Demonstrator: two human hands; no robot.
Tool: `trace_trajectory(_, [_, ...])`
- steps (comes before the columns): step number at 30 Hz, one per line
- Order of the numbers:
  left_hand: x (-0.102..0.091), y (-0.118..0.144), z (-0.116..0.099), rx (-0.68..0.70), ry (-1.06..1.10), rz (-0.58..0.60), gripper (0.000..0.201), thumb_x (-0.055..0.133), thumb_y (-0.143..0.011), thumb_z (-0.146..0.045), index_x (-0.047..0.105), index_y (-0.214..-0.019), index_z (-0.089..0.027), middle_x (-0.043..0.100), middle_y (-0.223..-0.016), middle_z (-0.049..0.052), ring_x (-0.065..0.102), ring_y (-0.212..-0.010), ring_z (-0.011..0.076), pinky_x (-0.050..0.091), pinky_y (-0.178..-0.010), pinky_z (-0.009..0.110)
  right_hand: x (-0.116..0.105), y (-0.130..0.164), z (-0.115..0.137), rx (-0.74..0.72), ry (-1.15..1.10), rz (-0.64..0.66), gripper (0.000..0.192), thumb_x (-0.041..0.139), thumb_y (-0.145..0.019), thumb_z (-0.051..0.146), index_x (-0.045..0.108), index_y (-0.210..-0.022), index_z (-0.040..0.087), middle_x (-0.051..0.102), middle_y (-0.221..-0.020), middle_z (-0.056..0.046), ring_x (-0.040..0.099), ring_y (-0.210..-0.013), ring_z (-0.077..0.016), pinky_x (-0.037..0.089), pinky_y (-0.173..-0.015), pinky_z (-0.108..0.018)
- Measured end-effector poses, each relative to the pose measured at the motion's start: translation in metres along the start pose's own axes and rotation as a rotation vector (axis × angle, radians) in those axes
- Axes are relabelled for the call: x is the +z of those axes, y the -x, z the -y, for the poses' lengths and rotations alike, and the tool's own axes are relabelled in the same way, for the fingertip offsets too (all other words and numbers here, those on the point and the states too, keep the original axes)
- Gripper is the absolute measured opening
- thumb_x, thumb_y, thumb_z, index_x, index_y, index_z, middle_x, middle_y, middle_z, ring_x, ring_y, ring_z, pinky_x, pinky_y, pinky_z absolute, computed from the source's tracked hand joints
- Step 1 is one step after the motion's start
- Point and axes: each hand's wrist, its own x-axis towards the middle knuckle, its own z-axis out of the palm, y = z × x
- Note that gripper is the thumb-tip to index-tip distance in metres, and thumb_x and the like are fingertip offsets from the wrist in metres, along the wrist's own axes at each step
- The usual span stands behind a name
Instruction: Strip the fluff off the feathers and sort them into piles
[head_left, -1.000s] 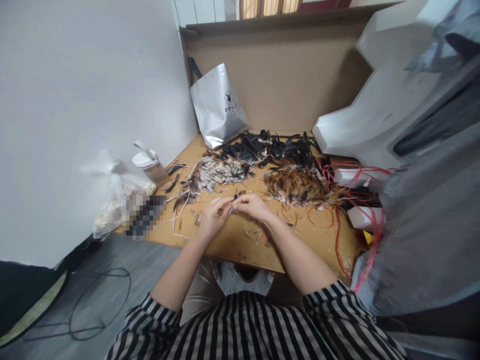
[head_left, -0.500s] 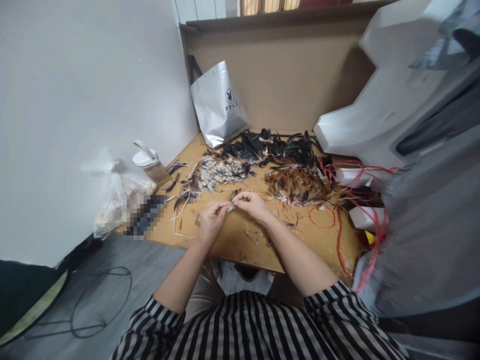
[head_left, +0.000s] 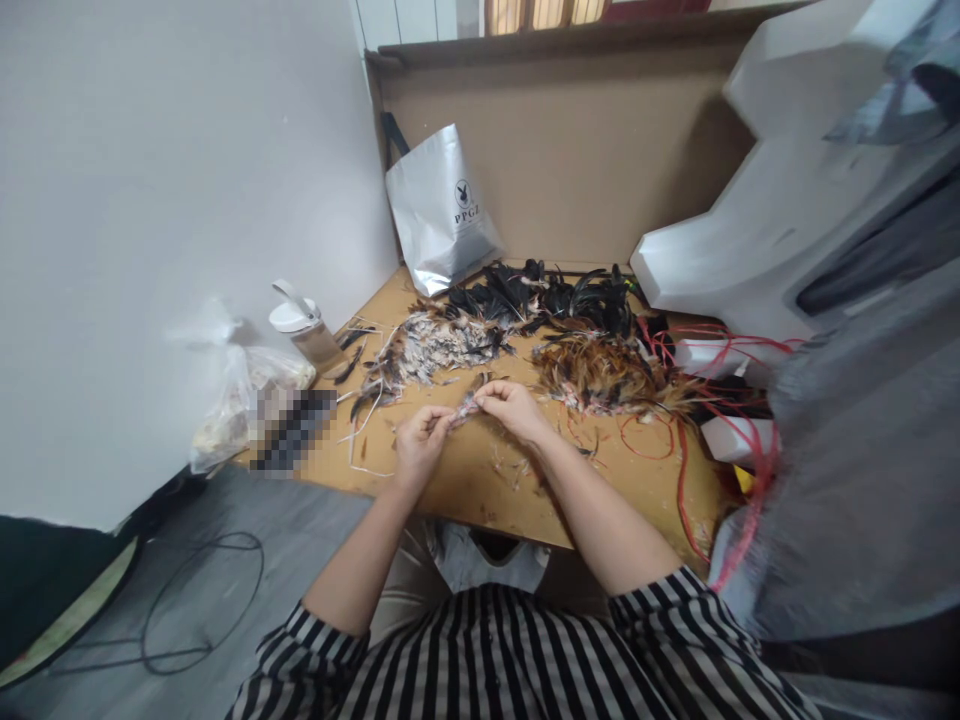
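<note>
Head view: both hands pinch a small feather piece over a cluttered table

A tan table (head_left: 480, 490) fills the middle, its near edge close to the person's lap. Behind it stands a brown panel (head_left: 570, 150); a pale wall (head_left: 187, 200) rises on the left, and below that side lies a grey floor (head_left: 300, 520) with a looped dark cable.

Against the panel, toward its left end, leans a silver bag (head_left: 435, 220) with a rabbit mark and the letters PPGZ. To the left are a white-lidded cup (head_left: 319, 345) and a knotted clear plastic bag (head_left: 225, 430); the dark patch beside the plastic bag is too blurred to name. Black feathers (head_left: 506, 295) run along the back of the table, with a pile of pale feathers (head_left: 442, 345) in front on the left and a pile of brown feathers (head_left: 600, 375) on the right. Loose scraps dot the wood. Red string (head_left: 682, 490) trails down the right side, near a large white form (head_left: 697, 260) and a grey cover (head_left: 870, 430) that crowd that end.

The feather piece (head_left: 466, 409) is just in front of the piles, stretched between the hands. The left hand (head_left: 422, 440) has thumb and forefinger closed on its lower end; the right hand (head_left: 516, 412) grips the other end between thumb and fingertip, the remaining fingers curled.
</note>
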Motion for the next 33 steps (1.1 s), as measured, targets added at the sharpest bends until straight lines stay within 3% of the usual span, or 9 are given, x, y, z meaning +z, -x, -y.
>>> trace_trajectory(8, [-0.002, 0.005, -0.002, -0.158, 0.168, -0.002, 0.020, 0.060, -0.067, -0.031, 0.055, -0.076, -0.014, 0.065, -0.068, 0.005, 0.062, -0.064, 0.0154, 0.048, -0.059, 0.026, 0.001, 0.002, 0.002, -0.048, 0.122, -0.031, 0.015, 0.058, -0.062, 0.026, 0.059, -0.068, 0.012, 0.059, -0.062, 0.000, 0.048, -0.054, -0.0083, 0.036, -0.056, -0.021])
trace_trajectory(15, [-0.001, 0.002, 0.000, -0.299, 0.339, 0.008, 0.025, 0.063, -0.065, -0.031, 0.053, -0.077, -0.012, 0.064, -0.066, 0.006, 0.062, -0.062, 0.0144, 0.048, -0.057, 0.024, 0.001, 0.002, 0.003, -0.156, 0.071, -0.005, 0.014, 0.058, -0.064, 0.026, 0.060, -0.068, 0.013, 0.060, -0.071, -0.002, 0.051, -0.063, -0.0102, 0.038, -0.064, -0.023])
trace_trajectory(21, [0.007, -0.010, -0.003, -0.574, 0.698, 0.163, 0.025, 0.062, -0.067, -0.032, 0.054, -0.077, -0.012, 0.065, -0.073, 0.007, 0.061, -0.061, 0.0110, 0.044, -0.049, 0.016, 0.000, 0.001, 0.003, -0.226, 0.090, 0.002, 0.014, 0.057, -0.066, 0.026, 0.060, -0.072, 0.014, 0.058, -0.070, -0.001, 0.051, -0.064, -0.0101, 0.040, -0.064, -0.024])
trace_trajectory(25, [0.012, -0.016, -0.005, -0.597, 0.755, 0.245, 0.024, 0.066, -0.062, -0.022, 0.054, -0.081, -0.012, 0.065, -0.072, 0.005, 0.060, -0.059, 0.0080, 0.043, -0.048, 0.013, 0.002, 0.002, 0.002, -0.278, 0.110, 0.012, 0.011, 0.057, -0.066, 0.025, 0.059, -0.070, 0.015, 0.058, -0.070, -0.001, 0.052, -0.066, -0.0111, 0.041, -0.066, -0.025])
trace_trajectory(27, [0.014, -0.020, -0.007, -0.571, 0.724, 0.234, 0.026, 0.068, -0.060, -0.019, 0.053, -0.080, -0.012, 0.065, -0.073, 0.005, 0.061, -0.061, 0.0087, 0.043, -0.049, 0.013, 0.001, 0.001, 0.001, -0.300, 0.082, -0.057, 0.012, 0.057, -0.066, 0.026, 0.059, -0.073, 0.016, 0.058, -0.074, -0.002, 0.053, -0.070, -0.0122, 0.042, -0.068, -0.026])
trace_trajectory(30, [0.019, -0.030, -0.011, -0.514, 0.664, 0.168, 0.030, 0.069, -0.058, -0.021, 0.052, -0.082, -0.014, 0.065, -0.074, 0.005, 0.061, -0.065, 0.0112, 0.044, -0.052, 0.016, -0.002, -0.002, -0.001, -0.326, -0.024, -0.293, 0.022, 0.058, -0.066, 0.029, 0.057, -0.086, 0.018, 0.059, -0.087, -0.003, 0.055, -0.079, -0.0134, 0.042, -0.073, -0.027])
trace_trajectory(33, [0.031, -0.045, -0.014, -0.408, 0.618, 0.131, 0.034, 0.071, -0.054, -0.022, 0.052, -0.081, -0.013, 0.065, -0.071, 0.004, 0.060, -0.061, 0.0105, 0.042, -0.051, 0.017, -0.007, -0.006, -0.002, -0.292, -0.089, -0.446, 0.029, 0.058, -0.066, 0.032, 0.056, -0.091, 0.018, 0.059, -0.085, -0.003, 0.054, -0.075, -0.0129, 0.042, -0.072, -0.028])
